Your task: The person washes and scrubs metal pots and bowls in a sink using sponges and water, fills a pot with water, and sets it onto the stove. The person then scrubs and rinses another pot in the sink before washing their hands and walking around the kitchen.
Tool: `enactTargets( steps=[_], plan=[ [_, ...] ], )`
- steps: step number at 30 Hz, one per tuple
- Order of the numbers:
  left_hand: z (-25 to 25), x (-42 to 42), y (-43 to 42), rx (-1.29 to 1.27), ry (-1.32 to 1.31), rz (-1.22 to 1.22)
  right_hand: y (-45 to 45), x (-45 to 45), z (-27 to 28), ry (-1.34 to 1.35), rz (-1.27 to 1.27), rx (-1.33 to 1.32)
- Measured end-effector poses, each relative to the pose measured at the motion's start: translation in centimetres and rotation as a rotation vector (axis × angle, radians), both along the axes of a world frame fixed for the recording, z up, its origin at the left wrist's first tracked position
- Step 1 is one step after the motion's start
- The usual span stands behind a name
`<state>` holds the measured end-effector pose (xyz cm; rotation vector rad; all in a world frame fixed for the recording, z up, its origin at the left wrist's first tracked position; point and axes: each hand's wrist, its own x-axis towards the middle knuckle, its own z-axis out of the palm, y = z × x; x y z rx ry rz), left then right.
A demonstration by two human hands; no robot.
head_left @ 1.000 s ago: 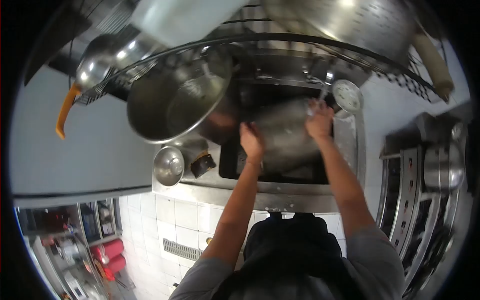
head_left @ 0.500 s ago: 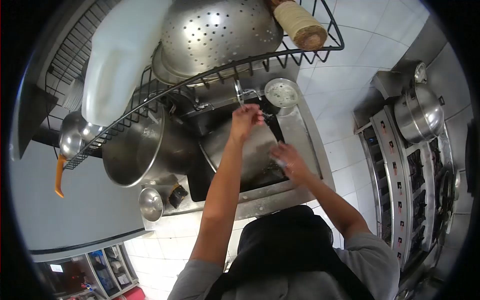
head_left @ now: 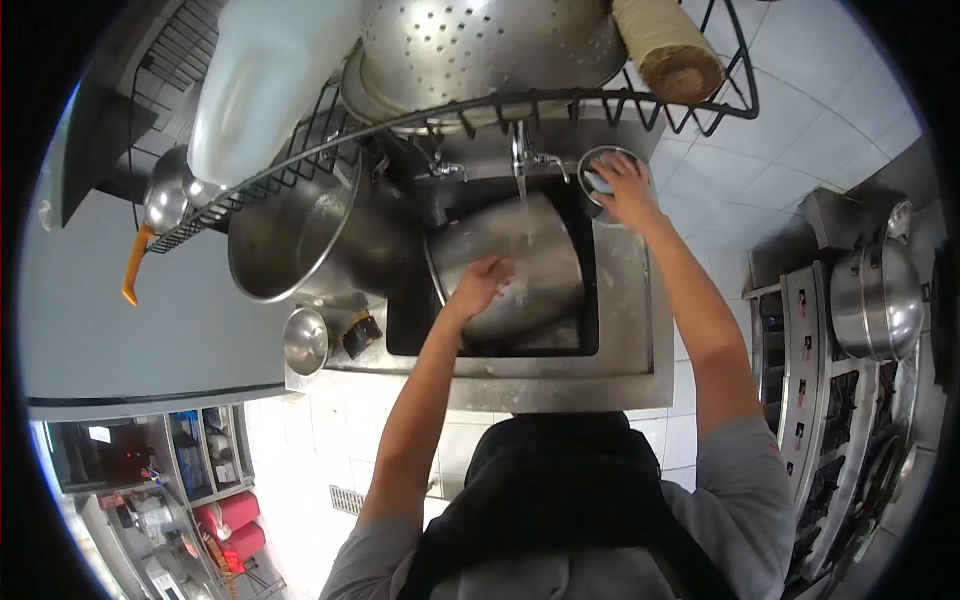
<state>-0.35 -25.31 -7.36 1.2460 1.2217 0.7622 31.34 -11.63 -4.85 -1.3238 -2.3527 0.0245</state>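
A large steel pot (head_left: 540,265) lies on its side in the dark sink basin (head_left: 408,325), and water runs onto it from the faucet (head_left: 520,150). Over the pot's side is my left hand (head_left: 483,285), fingers loosely bent and apart, holding nothing visible. At the sink's back right corner, my right hand (head_left: 622,188) reaches into a small round bowl (head_left: 592,165). Its fingers are around a pale, light-coloured pad (head_left: 598,182), partly hidden by them.
Left of the basin stands another large pot (head_left: 290,235), with a small steel bowl (head_left: 306,341) and a dark block (head_left: 361,334) below it. A wire rack (head_left: 480,104) overhead bears a colander (head_left: 480,50) and twine roll (head_left: 672,55). A stove (head_left: 825,400) stands right.
My right hand has moved from the sink to the small bowl at the back right. My left hand has come down from near the faucet to the pot's side. The view has shifted.
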Motion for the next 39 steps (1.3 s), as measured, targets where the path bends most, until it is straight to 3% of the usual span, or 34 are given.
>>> enactTargets(
  steps=[2,3,5,6,8,12,16,17,20,22,26,28,30,34,36,39],
  plan=[
    [-1.3,-3.6,-4.6,0.009,-0.089,0.138,-0.5,-1.5,1.4,0.023,-0.134,0.259],
    [-1.4,-5.2,-6.8,0.027,-0.110,0.233,-0.6,-2.7,1.9,0.013,-0.125,0.256],
    [-1.2,-7.4,-10.1,-0.046,-0.113,0.389,-1.6,-5.6,2.2,0.396,-0.130,-0.157],
    [-0.7,-8.1,-11.3,-0.100,-0.123,0.479,-1.7,-6.9,1.3,0.393,-0.120,-0.159],
    [-1.2,-9.8,-13.0,-0.078,-0.135,0.536,-1.9,-10.5,0.4,1.092,-0.132,-1.134],
    [-1.6,-13.4,-16.4,-0.038,-0.102,0.587,-2.3,-14.7,0.6,1.363,-0.061,-1.529],
    [-2.9,-17.0,-20.1,-0.035,-0.128,0.718,-2.2,-15.8,1.3,1.390,-0.016,-1.303],
    [-3.2,-17.6,-20.8,-0.037,-0.120,0.738,-1.5,-16.2,0.4,1.288,-0.109,-1.140],
    [-3.4,-18.3,-22.4,0.000,-0.122,0.754,-0.3,-15.6,-2.4,1.406,-0.042,-1.296],
    [-3.0,-18.4,-23.3,-0.001,-0.125,0.780,0.8,-17.4,-2.8,1.333,-0.141,-1.371],
    [-2.7,-17.9,-25.1,-0.056,-0.099,0.812,2.8,-20.8,-3.6,1.225,-0.135,-1.353],
    [-1.8,-17.9,-26.0,-0.095,-0.066,0.794,3.6,-23.3,-3.9,1.030,-0.270,-1.220],
    [-0.9,-18.4,-26.7,-0.085,-0.041,0.841,4.6,-24.8,-4.2,1.029,-0.191,-1.225],
    [1.3,-20.5,-27.9,-0.037,0.022,0.944,7.8,-26.2,-3.5,1.234,-0.161,-1.580],
    [1.6,-22.4,-28.8,-0.013,0.026,0.991,9.3,-26.0,-4.1,1.421,-0.027,-1.676],
    [2.5,-25.8,-29.3,0.008,0.086,1.068,11.7,-26.7,-3.9,1.657,-0.074,-1.648]
  ],
)
